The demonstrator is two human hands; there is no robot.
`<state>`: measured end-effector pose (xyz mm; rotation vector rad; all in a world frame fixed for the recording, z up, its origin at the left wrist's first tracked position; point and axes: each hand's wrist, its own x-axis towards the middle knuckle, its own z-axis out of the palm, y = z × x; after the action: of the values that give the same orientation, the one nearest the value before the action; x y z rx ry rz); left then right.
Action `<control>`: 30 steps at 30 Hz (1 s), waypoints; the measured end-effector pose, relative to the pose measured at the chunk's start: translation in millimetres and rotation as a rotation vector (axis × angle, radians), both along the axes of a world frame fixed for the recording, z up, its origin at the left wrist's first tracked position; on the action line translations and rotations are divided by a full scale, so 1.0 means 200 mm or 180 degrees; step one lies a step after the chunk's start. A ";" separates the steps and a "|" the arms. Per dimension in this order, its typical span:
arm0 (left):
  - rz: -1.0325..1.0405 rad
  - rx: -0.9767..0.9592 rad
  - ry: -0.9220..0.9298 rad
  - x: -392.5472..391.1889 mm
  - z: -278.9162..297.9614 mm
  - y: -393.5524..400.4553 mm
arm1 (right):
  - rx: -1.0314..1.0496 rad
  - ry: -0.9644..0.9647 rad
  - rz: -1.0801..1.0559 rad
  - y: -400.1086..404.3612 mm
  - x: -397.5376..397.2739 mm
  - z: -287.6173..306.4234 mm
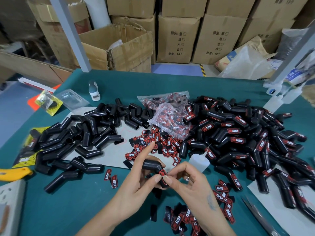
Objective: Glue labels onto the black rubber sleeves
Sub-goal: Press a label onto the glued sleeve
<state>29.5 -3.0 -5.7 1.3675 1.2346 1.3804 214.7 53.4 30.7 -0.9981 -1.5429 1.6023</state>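
Note:
My left hand (136, 183) grips a bent black rubber sleeve (151, 165) low in the middle, index finger stretched out. My right hand (187, 181) pinches a red-and-black label (162, 172) against that sleeve, thumb and forefinger on its edge. Bare black sleeves (80, 138) lie heaped on the left. Sleeves with labels (238, 138) on them are piled at the right. Loose labels (153, 143) are scattered just beyond my hands, and more labels (184, 217) lie near my right wrist. A white glue bottle (199, 160) lies beside my right hand.
Clear bags of labels (168, 116) sit mid-table on the green mat (68, 210). Scissors (259, 215) lie at the right front, a yellow tool (15, 173) at the left edge. A small white bottle (93, 91) stands at the back. Cardboard boxes (177, 40) are stacked behind the table.

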 end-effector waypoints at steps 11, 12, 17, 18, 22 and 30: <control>0.0809 0.0246 -0.1033 0.04 0.01 0.03 | -0.0319 -0.0055 -0.0140 -0.02 -0.04 -0.01; 0.0857 0.0239 -0.1107 0.04 0.01 0.03 | -0.0422 0.0025 -0.0094 -0.02 -0.04 -0.01; 0.0852 0.0302 -0.1337 0.09 0.02 0.01 | -0.1024 0.0519 -0.0017 -0.04 -0.08 -0.04; 0.0857 0.0310 -0.1354 0.09 0.02 0.01 | -0.1094 0.0580 -0.0054 -0.05 -0.09 -0.05; 0.0878 0.0355 -0.1377 0.13 0.02 0.00 | -0.1214 0.0882 -0.0336 -0.07 -0.13 -0.09; 0.0910 0.0381 -0.1616 0.17 0.05 -0.01 | -0.1002 0.1100 -0.0606 -0.08 -0.15 -0.13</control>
<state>64.5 -5.7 3.9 0.8509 1.0368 1.8833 185.2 36.6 4.8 -0.9372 -0.9568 1.8018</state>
